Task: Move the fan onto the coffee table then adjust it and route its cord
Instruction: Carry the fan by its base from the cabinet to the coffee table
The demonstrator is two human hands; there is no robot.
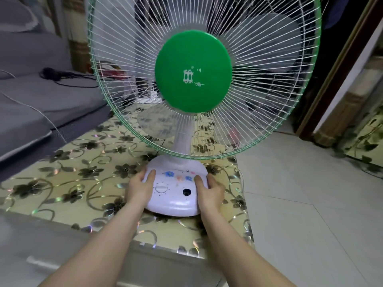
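Observation:
A white desk fan with a green centre disc and a green-rimmed wire cage stands upright on the coffee table, which has a gold cover printed with dark flowers. The fan's white base sits near the table's right front corner. My left hand grips the base's left side with the thumb on top. My right hand grips the right side the same way. A thin cord shows at the table's right edge beside the base; where it ends is hidden.
A grey sofa runs along the left, with a black cable and a thin white cable lying on it. Pale tiled floor lies to the right. A dark door frame rises at the back right.

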